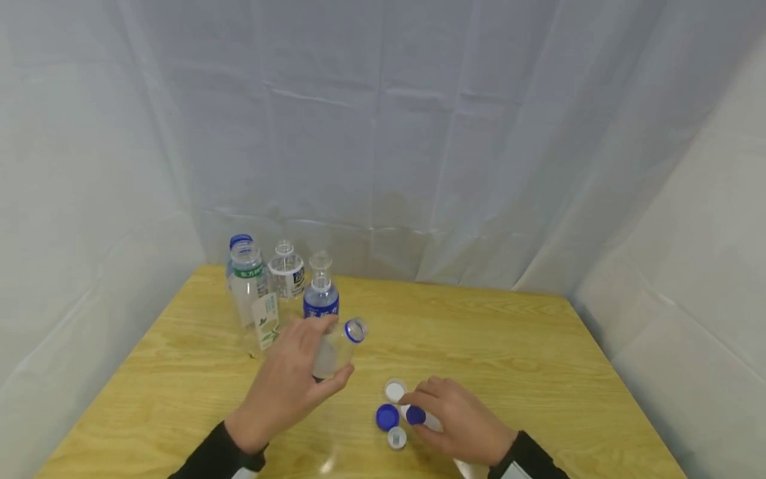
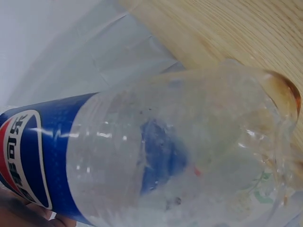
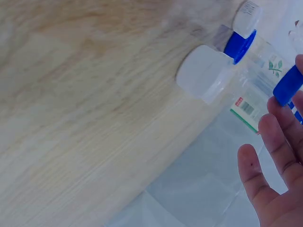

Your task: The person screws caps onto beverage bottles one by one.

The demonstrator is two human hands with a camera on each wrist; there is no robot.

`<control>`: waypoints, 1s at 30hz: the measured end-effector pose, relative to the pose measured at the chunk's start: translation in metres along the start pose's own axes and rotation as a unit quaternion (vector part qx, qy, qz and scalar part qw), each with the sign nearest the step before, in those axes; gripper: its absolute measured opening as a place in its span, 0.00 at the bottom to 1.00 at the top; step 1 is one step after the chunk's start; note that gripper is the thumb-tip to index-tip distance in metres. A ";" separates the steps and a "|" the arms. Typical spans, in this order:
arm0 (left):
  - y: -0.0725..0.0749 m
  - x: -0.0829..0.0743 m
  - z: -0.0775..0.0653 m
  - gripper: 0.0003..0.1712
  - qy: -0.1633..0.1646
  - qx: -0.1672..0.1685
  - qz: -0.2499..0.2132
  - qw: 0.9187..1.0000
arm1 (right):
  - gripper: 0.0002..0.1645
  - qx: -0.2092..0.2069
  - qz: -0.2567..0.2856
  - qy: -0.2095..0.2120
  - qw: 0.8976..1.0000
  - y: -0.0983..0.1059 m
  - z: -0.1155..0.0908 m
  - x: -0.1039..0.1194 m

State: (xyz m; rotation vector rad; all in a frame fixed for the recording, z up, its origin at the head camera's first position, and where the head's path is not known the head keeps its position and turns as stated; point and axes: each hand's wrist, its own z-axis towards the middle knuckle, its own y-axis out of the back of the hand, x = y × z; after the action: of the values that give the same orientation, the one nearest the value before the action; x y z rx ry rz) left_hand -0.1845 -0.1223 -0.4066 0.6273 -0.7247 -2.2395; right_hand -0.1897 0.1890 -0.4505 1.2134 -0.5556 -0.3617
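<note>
My left hand grips a clear plastic bottle, tilted so that its uncapped mouth with a blue ring points up and right. The left wrist view shows this bottle's blue cola label and its transparent base close up. Lower right, my right hand pinches a blue bottle cap between thumb and fingers, just above the table. In the right wrist view the blue cap sits at the fingertips. Around it on the table lie a white cap, another blue cap and a small white cap.
Several uncapped clear bottles stand at the table's back left, among them one with a green neck band and one with a blue label. A pale sheet hangs behind and beside the wooden table.
</note>
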 end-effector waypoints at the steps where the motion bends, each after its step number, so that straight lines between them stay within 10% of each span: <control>1: 0.000 -0.001 0.000 0.40 0.000 0.002 0.001 1.000 | 0.21 -0.010 0.000 0.008 1.000 0.001 0.001 0.001; 16: -0.010 -0.014 -0.002 0.38 -0.034 0.010 -0.001 0.999 | 0.19 -0.163 0.063 0.069 0.982 0.018 0.018 0.022; 30: -0.013 -0.022 -0.004 0.40 -0.019 0.059 -0.001 0.998 | 0.23 -0.305 0.160 0.073 0.936 0.041 0.031 0.039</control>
State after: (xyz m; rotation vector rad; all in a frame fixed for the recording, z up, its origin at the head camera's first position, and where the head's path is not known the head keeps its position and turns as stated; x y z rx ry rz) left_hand -0.1742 -0.0997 -0.4133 0.6442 -0.8798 -2.2273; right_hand -0.1772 0.1573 -0.3958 0.5320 -0.4540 -0.1440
